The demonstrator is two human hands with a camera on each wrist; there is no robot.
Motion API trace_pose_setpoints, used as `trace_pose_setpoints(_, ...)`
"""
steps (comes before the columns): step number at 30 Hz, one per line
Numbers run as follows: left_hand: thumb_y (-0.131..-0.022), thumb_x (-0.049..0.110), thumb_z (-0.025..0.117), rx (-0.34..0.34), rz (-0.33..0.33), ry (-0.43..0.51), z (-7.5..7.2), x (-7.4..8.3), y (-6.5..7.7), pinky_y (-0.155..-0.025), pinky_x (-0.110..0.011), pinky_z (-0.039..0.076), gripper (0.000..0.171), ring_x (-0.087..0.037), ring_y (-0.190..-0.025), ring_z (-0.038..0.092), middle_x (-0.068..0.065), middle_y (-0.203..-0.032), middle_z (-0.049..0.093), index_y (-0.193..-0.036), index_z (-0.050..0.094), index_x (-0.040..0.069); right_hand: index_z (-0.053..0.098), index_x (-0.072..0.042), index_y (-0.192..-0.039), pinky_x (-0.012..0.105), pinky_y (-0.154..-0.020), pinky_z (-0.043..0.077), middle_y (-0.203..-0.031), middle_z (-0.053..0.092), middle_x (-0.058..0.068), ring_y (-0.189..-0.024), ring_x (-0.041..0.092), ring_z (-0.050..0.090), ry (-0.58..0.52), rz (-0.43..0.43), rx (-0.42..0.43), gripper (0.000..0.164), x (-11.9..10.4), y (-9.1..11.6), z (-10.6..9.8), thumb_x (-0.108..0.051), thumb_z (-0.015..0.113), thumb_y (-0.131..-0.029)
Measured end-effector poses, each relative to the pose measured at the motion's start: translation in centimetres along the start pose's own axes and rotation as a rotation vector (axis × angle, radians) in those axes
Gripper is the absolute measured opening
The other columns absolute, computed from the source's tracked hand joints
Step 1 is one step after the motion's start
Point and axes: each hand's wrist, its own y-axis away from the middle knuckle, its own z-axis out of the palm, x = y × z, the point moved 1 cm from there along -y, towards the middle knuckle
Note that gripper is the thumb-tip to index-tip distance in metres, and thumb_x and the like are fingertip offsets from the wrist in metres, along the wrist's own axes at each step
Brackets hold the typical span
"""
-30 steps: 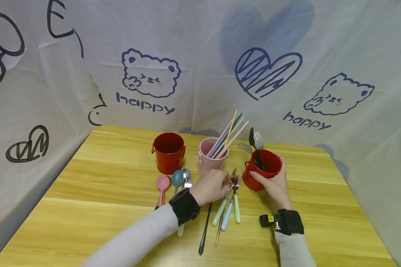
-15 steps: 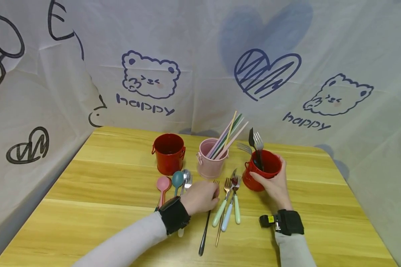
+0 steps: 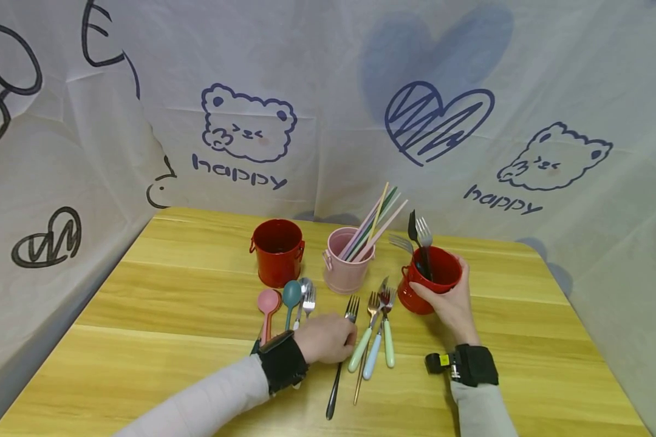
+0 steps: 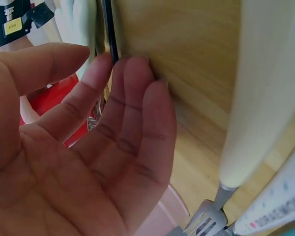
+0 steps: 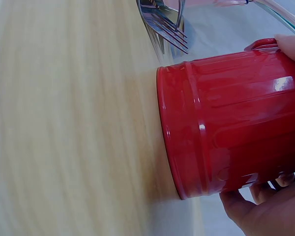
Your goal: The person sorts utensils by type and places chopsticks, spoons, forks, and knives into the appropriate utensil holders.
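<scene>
My left hand [image 3: 325,340] is over a black-handled fork [image 3: 333,394] lying on the table. In the left wrist view its fingers [image 4: 157,113] bend loosely beside the thin black handle [image 4: 109,24], the thumb apart from them. Whether a fingertip touches the handle I cannot tell. My right hand [image 3: 452,303] grips a red bucket [image 3: 415,297], thumb on the near side and fingers round the right side. Several forks [image 3: 423,230] and a black utensil stand in that bucket. Right of the left hand lie several forks with green and blue handles [image 3: 361,349].
A second red bucket [image 3: 277,255] stands at the back left. Beside it a pink bucket [image 3: 343,276] holds several straws [image 3: 369,227]. Pink and teal spoons [image 3: 292,294], a metal spoon and a fork [image 3: 309,298] lie left of the left hand. A thin gold handle [image 3: 358,388] is nearby.
My left hand has moved left and toward me from the fork group to the black-handled fork, uncovering the fork heads. The right hand and its bucket stay in place.
</scene>
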Motion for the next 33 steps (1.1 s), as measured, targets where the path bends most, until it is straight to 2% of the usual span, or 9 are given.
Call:
trace_pose_setpoints(9, -0.084, 0.015, 0.062, 0.022, 0.003, -0.005, 0.1, 0.2, 0.0, -0.046, -0.023, 0.032, 0.025, -0.009, -0.053, 0.044, 0.007, -0.059, 0.045, -0.062, 0.052, 0.019, 0.021, -0.001, -0.141, 0.051, -0.103, 0.032, -0.139, 0.040, 0.016, -0.126, 0.030, 0.037, 0.003, 0.001, -0.004, 0.089, -0.1, 0.0, 0.0, 0.000, 0.078, -0.072)
trace_pose_setpoints(17, -0.079, 0.013, 0.066, 0.013, -0.008, -0.011, 0.4, 0.5, -0.4, -0.043, -0.022, 0.030, 0.028, -0.008, -0.049, 0.042, 0.008, -0.054, 0.043, -0.057, 0.049, 0.019, 0.021, -0.001, -0.141, 0.051, -0.103, 0.032, -0.139, 0.039, 0.016, -0.126, 0.030, 0.036, -0.017, 0.001, -0.007, 0.088, -0.2, 0.0, 0.0, 0.002, 0.077, -0.072)
trace_pose_setpoints(23, -0.075, 0.013, 0.065, 0.003, -0.017, -0.047, 0.7, 0.5, -0.8, -0.040, -0.022, 0.024, 0.033, -0.008, -0.045, 0.037, 0.008, -0.049, 0.035, -0.052, 0.043, 0.019, 0.022, -0.001, -0.141, 0.052, -0.102, 0.033, -0.139, 0.039, 0.016, -0.126, 0.031, 0.036, 0.002, 0.002, -0.004, 0.089, -0.2, 0.1, 0.0, 0.000, 0.078, -0.072)
trace_pose_setpoints(28, -0.076, 0.015, 0.066, -0.007, -0.011, -0.024, 0.8, 0.3, -1.1, -0.040, -0.021, 0.025, 0.034, -0.008, -0.044, 0.037, 0.008, -0.050, 0.036, -0.051, 0.043, 0.018, 0.022, -0.001, -0.141, 0.052, -0.102, 0.034, -0.140, 0.039, 0.016, -0.126, 0.031, 0.036, 0.010, 0.004, -0.008, 0.089, -0.2, 0.1, 0.0, -0.001, 0.078, -0.073)
trace_pose_setpoints(33, -0.074, 0.015, 0.067, 0.031, 0.010, 0.009, 0.9, 0.0, -1.2, -0.040, -0.021, 0.026, 0.032, -0.007, -0.043, 0.038, 0.008, -0.048, 0.038, -0.051, 0.045, 0.018, 0.021, -0.001, -0.141, 0.050, -0.102, 0.033, -0.139, 0.039, 0.016, -0.126, 0.030, 0.036, 0.003, 0.003, -0.005, 0.088, -0.2, 0.1, -0.1, 0.001, 0.077, -0.072)
